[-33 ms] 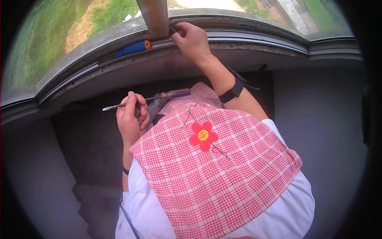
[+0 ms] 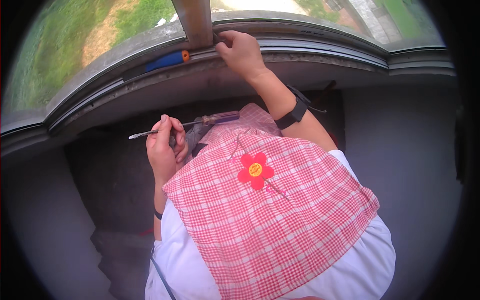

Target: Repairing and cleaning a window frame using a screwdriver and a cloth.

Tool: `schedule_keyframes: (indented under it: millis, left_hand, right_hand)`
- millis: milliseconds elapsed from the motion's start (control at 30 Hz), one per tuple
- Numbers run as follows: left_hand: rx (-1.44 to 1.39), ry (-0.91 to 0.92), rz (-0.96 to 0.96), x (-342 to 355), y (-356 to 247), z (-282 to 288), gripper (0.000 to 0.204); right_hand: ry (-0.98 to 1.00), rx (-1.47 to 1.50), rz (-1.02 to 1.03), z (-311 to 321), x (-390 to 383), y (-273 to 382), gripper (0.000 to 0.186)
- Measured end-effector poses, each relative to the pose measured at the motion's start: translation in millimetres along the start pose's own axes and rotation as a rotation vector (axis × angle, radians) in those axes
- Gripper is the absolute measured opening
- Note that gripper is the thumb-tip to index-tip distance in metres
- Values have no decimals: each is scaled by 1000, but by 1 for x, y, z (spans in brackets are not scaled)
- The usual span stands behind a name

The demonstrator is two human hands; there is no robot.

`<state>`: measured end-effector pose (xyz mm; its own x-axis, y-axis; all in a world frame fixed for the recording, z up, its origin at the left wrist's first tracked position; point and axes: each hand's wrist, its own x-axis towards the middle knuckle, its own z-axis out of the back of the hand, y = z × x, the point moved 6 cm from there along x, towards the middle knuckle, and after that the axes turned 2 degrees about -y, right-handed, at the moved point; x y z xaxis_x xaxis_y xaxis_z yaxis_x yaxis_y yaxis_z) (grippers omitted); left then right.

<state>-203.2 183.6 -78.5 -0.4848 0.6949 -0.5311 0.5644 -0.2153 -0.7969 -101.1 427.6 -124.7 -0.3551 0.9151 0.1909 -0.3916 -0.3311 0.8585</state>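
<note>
one screwdriver [image 2: 220, 118] in left hand [image 2: 163, 144]

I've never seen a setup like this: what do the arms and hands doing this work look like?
They're a person's, with no gloves on. Below the left hand is a narrow dark band; below the right hand, a broader black band, perhaps a watch. White sleeves leave the forearms bare.

Grey walls [image 2: 400, 160], dark floor [image 2: 117, 185], grass [image 2: 55, 62] (brightly lit)
</note>
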Motion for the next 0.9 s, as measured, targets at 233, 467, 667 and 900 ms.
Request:
schedule_keyframes:
  millis: [233,467,667,900]
  left_hand:
    - [8,20,-2,6,-1,-7,35]
    - [16,12,22,2,2,-16,35]
    - [-7,11,31,-3,3,-27,34]
    - [-78,27,27,28,-15,15,34]
  right_hand:
    - [150,-87,46,-7,24,-9,28]
    - [183,584,-393,5,20,-20,19]
    - [344,1478,-103,92,44,29,20]
    - [548,800,-582,126,-56,-83,27]
